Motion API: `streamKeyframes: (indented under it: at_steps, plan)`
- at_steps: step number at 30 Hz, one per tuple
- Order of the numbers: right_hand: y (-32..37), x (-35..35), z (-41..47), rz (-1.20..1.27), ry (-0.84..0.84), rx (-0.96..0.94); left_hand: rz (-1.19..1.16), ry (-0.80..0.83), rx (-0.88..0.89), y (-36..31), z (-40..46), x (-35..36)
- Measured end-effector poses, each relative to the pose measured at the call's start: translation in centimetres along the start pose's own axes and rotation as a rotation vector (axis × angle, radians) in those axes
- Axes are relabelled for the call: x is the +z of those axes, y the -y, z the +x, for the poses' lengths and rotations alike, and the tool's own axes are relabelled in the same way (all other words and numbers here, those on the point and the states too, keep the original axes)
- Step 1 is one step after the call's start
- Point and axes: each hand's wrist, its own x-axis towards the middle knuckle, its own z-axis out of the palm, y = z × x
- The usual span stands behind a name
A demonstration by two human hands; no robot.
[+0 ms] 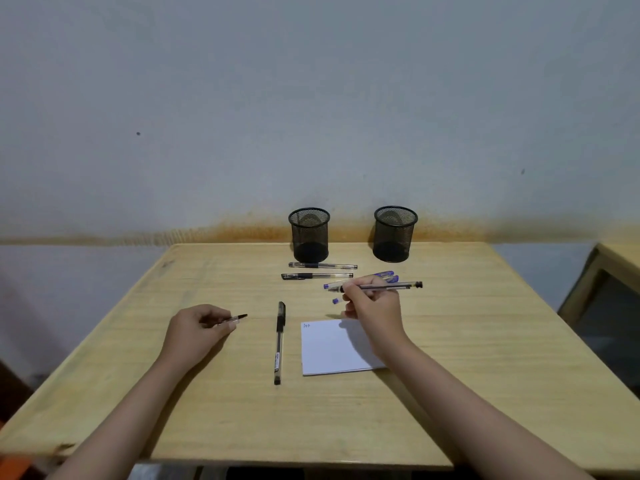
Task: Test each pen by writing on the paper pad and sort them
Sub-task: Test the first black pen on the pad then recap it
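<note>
**Sorting barely begun**

While the right hand (372, 303) grips an uncapped pen (384, 287) above the pad (332, 351), the left hand (197, 323) pinches its cap (235, 319) at centre left. The fingers of both are clamped on these. The pad, at lower centre, bears only a small scribble in its top corner. Both cups (309, 233) at the surface's (450, 375) far edge look empty, so nothing seems sorted. One black pen (278, 341) lies left of the pad; two more (318, 270) and the blue pens (388, 276) wait near the cups.

Counted: two mesh cups (309, 233) (394, 233); one paper pad (332, 351); four black pens (322, 265) (317, 276) (279, 342) (388, 287); two blue pens (382, 274) (393, 279); one loose cap (235, 319).
</note>
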Motion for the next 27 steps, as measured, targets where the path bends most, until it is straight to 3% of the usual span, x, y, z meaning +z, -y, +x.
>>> streamKeyframes:
  at_steps: [4, 7, 10, 15, 27]
  plan:
    - [-1.1, 0.4, 0.2, -0.047, 0.078, 0.056, -0.04, 0.01, -0.048, -1.1, -0.8, 0.7]
    - [-1.8, 0.5, 0.7, -0.132, 0.13, 0.06, -0.032, -0.002, 0.071, -3.7, -3.1, 2.1]
    - [-2.6, 0.3, 1.2, -0.208, 0.144, 0.056, 0.011, 0.157, 0.262, -5.9, -6.3, 3.7]
    - [-3.3, 0.3, 1.4, -0.235, 0.138, 0.01, 0.318, 0.368, 0.475, -5.4, -8.7, 6.2]
    - [-3.5, 2.7, 2.0, -0.251, 0.147, -0.023, 0.324, 0.327, 0.55, -4.6, -9.0, 6.9]
